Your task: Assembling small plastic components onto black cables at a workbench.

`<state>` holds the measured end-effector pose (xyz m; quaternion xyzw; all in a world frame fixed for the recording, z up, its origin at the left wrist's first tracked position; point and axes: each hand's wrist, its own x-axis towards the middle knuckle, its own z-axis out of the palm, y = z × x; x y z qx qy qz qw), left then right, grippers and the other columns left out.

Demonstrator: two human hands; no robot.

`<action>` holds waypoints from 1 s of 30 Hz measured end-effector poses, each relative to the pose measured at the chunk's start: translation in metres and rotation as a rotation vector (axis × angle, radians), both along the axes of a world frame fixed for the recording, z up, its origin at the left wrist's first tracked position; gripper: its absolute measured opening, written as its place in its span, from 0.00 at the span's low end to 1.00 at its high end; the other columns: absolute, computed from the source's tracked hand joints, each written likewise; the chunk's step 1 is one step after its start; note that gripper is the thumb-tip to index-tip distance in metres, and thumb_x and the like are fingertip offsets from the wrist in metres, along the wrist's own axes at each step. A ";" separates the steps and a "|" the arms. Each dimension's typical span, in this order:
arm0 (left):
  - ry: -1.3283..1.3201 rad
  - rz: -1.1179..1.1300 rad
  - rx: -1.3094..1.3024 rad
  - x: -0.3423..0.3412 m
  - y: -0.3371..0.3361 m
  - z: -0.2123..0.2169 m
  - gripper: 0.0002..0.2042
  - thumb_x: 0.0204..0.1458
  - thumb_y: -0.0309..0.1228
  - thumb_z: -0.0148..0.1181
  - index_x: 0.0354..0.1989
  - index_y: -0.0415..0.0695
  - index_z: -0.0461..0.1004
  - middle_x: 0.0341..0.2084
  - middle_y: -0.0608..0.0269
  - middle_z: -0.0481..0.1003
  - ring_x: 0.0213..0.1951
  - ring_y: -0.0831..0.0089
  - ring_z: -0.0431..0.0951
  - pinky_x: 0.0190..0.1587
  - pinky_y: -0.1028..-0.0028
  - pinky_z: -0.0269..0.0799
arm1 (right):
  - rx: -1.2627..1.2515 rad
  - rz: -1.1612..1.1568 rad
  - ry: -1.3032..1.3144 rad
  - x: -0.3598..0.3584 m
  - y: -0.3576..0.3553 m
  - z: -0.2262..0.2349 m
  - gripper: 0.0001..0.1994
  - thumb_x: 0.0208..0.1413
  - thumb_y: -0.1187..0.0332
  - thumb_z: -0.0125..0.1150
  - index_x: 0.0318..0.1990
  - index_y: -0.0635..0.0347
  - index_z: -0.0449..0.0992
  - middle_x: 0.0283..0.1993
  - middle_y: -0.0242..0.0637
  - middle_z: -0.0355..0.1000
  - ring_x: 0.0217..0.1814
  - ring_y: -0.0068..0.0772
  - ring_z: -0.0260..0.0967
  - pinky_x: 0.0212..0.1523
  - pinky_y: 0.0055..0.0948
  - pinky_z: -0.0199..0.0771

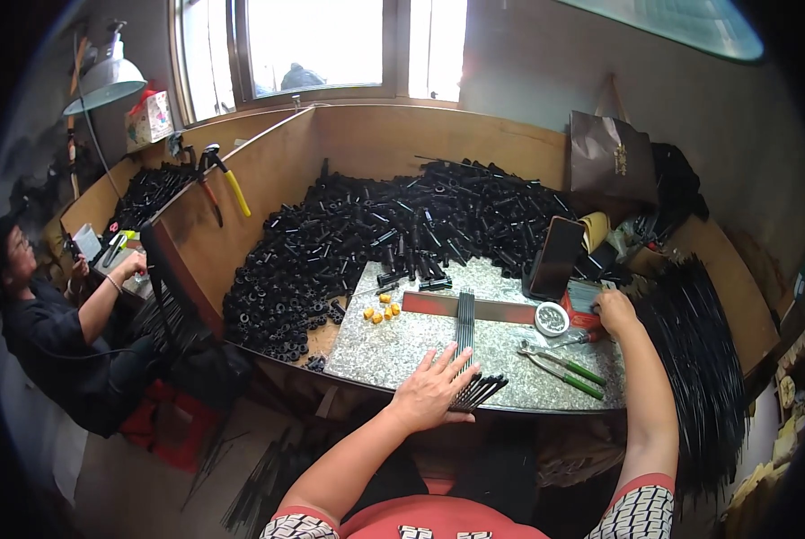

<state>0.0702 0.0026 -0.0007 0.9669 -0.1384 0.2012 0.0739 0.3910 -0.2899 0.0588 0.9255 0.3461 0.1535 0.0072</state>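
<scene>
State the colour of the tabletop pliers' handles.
The handles are green, clearest in head view.

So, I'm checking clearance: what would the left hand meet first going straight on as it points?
The left hand would probably meet the thin black rods first, then the flat metal strip; depth is hard to judge.

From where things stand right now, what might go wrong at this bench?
1. The rods under the left hand lie side by side near the slab's front edge; a nudge could fan them out or push some off.
2. The open dish stands near the right hand; a sweeping forearm might tip it.
3. The pliers also lie near the front edge and could get knocked down.
</scene>
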 end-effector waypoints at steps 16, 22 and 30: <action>-0.016 0.003 0.000 -0.002 0.001 -0.001 0.43 0.43 0.64 0.55 0.62 0.45 0.59 0.63 0.51 0.57 0.66 0.55 0.53 0.64 0.52 0.51 | -0.141 0.130 -0.311 -0.006 -0.004 0.001 0.04 0.45 0.75 0.51 0.28 0.61 0.73 0.36 0.44 0.71 0.44 0.46 0.68 0.43 0.38 0.72; -0.008 -0.030 -0.048 -0.006 0.002 0.007 0.44 0.42 0.64 0.55 0.63 0.44 0.58 0.63 0.51 0.56 0.66 0.54 0.52 0.64 0.52 0.50 | -0.076 0.120 -0.350 -0.011 -0.002 0.006 0.04 0.46 0.75 0.51 0.29 0.61 0.71 0.35 0.44 0.71 0.42 0.45 0.68 0.42 0.37 0.71; 0.077 -0.339 -0.858 -0.020 -0.007 0.071 0.38 0.40 0.41 0.72 0.59 0.39 0.64 0.52 0.53 0.72 0.56 0.64 0.71 0.59 0.69 0.63 | 0.020 0.039 -0.297 -0.008 0.007 0.000 0.03 0.44 0.75 0.55 0.29 0.61 0.70 0.34 0.43 0.70 0.43 0.47 0.68 0.43 0.40 0.71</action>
